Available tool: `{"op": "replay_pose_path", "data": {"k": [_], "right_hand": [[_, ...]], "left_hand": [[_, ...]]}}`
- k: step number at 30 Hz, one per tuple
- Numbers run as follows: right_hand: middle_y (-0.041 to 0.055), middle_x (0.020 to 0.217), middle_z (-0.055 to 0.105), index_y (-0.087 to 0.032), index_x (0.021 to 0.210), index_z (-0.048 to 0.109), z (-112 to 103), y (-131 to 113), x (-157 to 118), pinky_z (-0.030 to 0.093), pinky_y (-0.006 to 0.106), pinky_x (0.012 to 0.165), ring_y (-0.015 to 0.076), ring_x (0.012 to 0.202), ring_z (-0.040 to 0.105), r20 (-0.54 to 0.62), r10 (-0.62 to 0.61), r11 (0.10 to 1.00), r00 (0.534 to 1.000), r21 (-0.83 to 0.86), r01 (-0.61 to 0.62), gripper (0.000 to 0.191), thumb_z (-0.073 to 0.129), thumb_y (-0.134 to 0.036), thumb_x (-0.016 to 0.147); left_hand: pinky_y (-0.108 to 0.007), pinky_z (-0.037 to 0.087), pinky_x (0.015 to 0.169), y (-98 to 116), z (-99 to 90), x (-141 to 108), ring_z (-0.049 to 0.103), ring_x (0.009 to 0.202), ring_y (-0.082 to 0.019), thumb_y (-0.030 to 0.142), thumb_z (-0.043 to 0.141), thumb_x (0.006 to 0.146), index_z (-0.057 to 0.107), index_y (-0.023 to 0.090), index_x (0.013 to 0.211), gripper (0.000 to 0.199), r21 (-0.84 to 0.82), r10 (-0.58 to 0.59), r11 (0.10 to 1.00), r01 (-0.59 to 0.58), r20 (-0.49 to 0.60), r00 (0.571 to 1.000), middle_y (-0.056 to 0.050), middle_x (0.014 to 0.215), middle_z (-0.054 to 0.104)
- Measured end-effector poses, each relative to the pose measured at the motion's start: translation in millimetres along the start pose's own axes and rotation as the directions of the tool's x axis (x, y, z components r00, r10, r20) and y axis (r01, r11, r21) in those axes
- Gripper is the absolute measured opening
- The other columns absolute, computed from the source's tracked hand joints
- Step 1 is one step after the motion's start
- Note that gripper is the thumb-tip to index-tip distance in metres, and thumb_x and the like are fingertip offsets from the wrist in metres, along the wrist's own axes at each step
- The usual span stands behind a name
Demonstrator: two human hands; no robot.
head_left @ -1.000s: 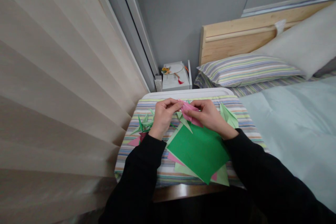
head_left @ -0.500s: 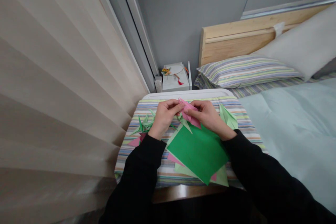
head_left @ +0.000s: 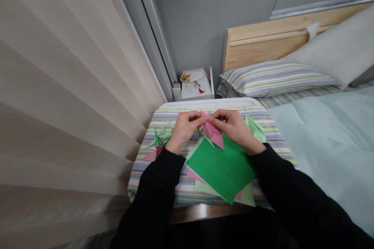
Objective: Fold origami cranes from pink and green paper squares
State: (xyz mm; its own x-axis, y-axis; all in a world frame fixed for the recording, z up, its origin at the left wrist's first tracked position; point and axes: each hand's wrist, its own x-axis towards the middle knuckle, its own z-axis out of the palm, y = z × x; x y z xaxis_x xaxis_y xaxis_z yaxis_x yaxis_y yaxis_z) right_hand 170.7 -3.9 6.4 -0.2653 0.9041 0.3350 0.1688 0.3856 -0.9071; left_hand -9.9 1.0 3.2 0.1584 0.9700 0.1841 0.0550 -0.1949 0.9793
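Bedroom, striped cloth beside the bed: left hand and right hand both pinch a pink paper fold, crease partly hidden; green sheet lies just below.

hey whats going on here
A person is holding a piece of folded pink paper up between their left hand and right hand. Just below, a green paper sheet lies over pink and pale green sheets on a striped cloth. Folded green paper pieces sit beside the left hand, and a pale green folded piece beside the right.
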Motion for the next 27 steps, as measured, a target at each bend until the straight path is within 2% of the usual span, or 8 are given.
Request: {"op": "replay_pose_path", "data": {"k": [6,11,17,20,22,25,27], "right_hand": [[0.0022,0.066,0.067,-0.015,0.073,0.071,2,3,2,0.039,0.027,0.056,0.0128,0.058,0.051,-0.003,0.102,0.992,0.995,0.077,-0.101,0.028,0.07,-0.042,0.08],[0.0017,0.064,0.065,-0.016,0.069,0.069,0,5,3,0.04,0.027,0.055,0.013,0.057,0.052,0.023,0.178,0.978,0.984,0.106,-0.179,0.023,0.072,-0.039,0.073],[0.0005,0.062,0.065,-0.017,0.067,0.068,2,6,4,0.042,0.027,0.057,0.0128,0.057,0.053,-0.012,0.185,0.972,0.983,0.149,-0.181,0.015,0.069,-0.032,0.069],[0.001,0.063,0.065,-0.017,0.066,0.068,2,6,5,0.042,0.027,0.056,0.0124,0.056,0.053,-0.022,0.196,0.967,0.98,0.17,-0.189,0.012,0.067,-0.028,0.067],[0.0013,0.063,0.065,-0.017,0.066,0.068,1,7,5,0.044,0.027,0.056,0.0126,0.057,0.054,-0.059,0.214,0.958,0.975,0.208,-0.197,0.01,0.068,-0.027,0.066],[0.0011,0.065,0.064,-0.018,0.071,0.065,-1,9,6,0.052,0.029,0.058,0.014,0.059,0.059,-0.201,0.281,0.912,0.939,0.359,-0.196,0.013,0.07,-0.03,0.069],[0.0002,0.069,0.063,-0.019,0.081,0.064,-1,10,6,0.054,0.029,0.058,0.0144,0.061,0.061,-0.263,0.335,0.865,0.905,0.466,-0.185,0.019,0.072,-0.032,0.07]], "left_hand": [[-0.024,0.032,0.051,3,1.9,-1,0.046,0.052,-0.01,0.036,0.079,0.077,0.071,0.015,0.067,0.025,0.016,0.039,0.999,-0.039,-0.023,0.999,0.001,0.055,0.057],[-0.025,0.031,0.05,1,-1.5,3,0.043,0.049,-0.009,0.036,0.079,0.076,0.071,0.016,0.068,0.023,-0.01,0.086,0.996,-0.089,-0.167,0.982,0.003,0.054,0.055],[-0.024,0.032,0.049,-1,-1.5,6,0.042,0.049,-0.008,0.035,0.08,0.075,0.07,0.016,0.069,0.023,-0.045,0.109,0.991,-0.125,-0.271,0.957,0.004,0.052,0.053],[-0.022,0.031,0.049,-5,-3.6,8,0.042,0.049,-0.007,0.034,0.079,0.075,0.071,0.015,0.073,0.021,-0.092,0.114,0.984,-0.155,-0.348,0.931,0.004,0.055,0.054],[-0.021,0.032,0.049,-6,-6.2,10,0.043,0.05,-0.006,0.034,0.079,0.076,0.069,0.015,0.074,0.021,-0.125,0.112,0.976,-0.179,-0.415,0.903,0.005,0.057,0.055],[-0.019,0.041,0.054,-5,-7.8,11,0.049,0.053,-0.005,0.034,0.079,0.076,0.065,0.016,0.075,0.023,-0.214,0.048,0.961,-0.177,-0.499,0.865,0.006,0.061,0.055],[-0.019,0.05,0.063,-3,-5.4,10,0.058,0.06,-0.006,0.034,0.081,0.074,0.064,0.016,0.078,0.025,-0.305,-0.015,0.941,-0.15,-0.478,0.878,0.005,0.067,0.058]]}}
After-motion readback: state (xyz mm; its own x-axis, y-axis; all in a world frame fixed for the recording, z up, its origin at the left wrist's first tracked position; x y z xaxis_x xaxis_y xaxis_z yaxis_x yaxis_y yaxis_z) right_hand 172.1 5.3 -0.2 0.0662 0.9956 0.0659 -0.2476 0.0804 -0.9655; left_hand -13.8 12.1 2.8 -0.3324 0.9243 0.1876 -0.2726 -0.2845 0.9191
